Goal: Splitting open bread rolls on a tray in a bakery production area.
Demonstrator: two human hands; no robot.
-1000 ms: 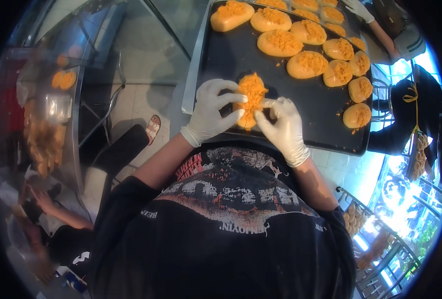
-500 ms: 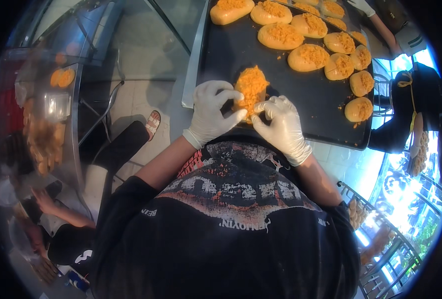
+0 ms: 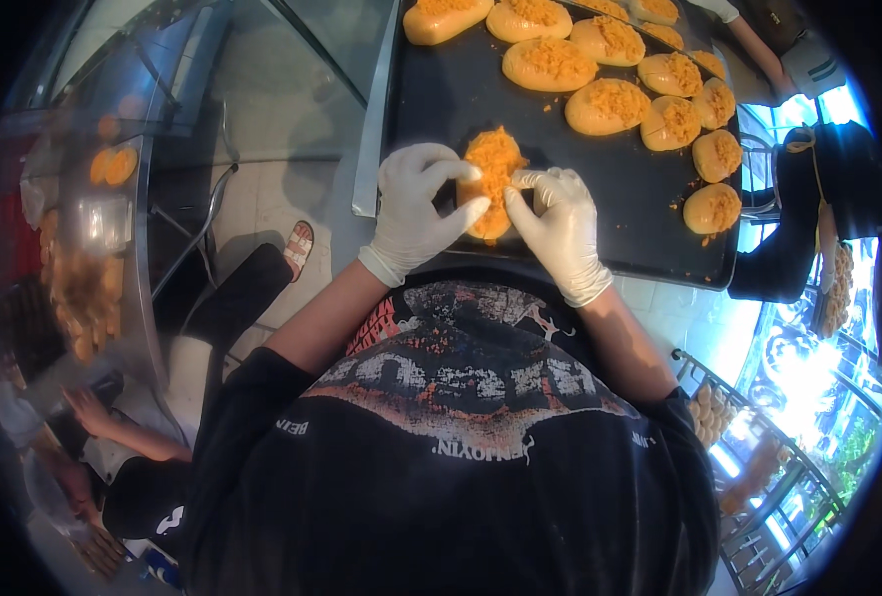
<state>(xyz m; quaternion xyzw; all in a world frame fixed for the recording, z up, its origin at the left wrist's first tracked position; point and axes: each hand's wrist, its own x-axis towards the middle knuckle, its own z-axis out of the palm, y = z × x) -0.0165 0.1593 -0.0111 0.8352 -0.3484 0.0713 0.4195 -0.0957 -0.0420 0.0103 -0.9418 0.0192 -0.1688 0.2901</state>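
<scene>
A bread bun (image 3: 494, 159) heaped with orange shredded topping is between my hands at the near side of a black tray (image 3: 441, 99). My left hand (image 3: 416, 209), in a white glove, grips the bun's left side, thumb and forefinger curved against it. From the right, my gloved right hand (image 3: 558, 219) has its thumb and forefinger bent onto the edge of the bun and its topping. Farther back on the tray, topped buns (image 3: 608, 106) stand in rows, and a last one (image 3: 712, 210) sits at the right edge.
A co-worker's gloved hand (image 3: 716, 8) reaches in at the far right. At left, a metal table (image 3: 143, 223) bears a clear plastic box (image 3: 105, 224) and more bread. Another person's hand (image 3: 88, 409) shows at lower left. A metal rack (image 3: 794, 502) stands at lower right.
The view has shifted slightly, so the tray sits a little higher and farther left. My right fingers have moved a little up along the bun's right side; the left hand keeps its hold.
</scene>
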